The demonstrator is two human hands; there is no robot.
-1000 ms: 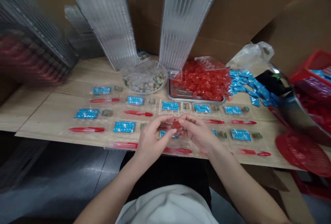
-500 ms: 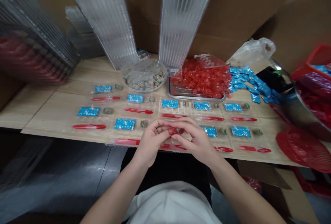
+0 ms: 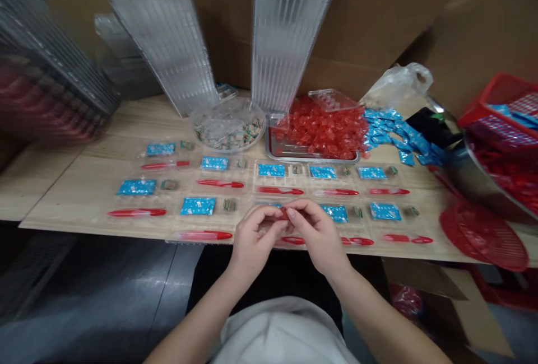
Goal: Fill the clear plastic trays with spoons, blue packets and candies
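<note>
Head view: left hand [image 3: 254, 238] and right hand [image 3: 320, 235], lower centre of frame, fingertips drawn narrow, together pinching one small red piece [image 3: 284, 214], mostly hidden by fingers. Around and beneath: clear blister trays [image 3: 290, 181] in two rows, bearing blue packets [image 3: 197, 206] and red pen-shaped items [image 3: 137, 213]. Right of upper centre: heaped red translucent pieces [image 3: 328, 129] on metal tray [image 3: 311, 158]; loose blue sachets [image 3: 414, 139] adjoining.

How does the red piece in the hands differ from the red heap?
The red piece is small; the red heap is large. The piece is held between the left hand and right hand, mostly hidden by fingers, while the heap lies mostly on a metal tray. Both are red.
</note>
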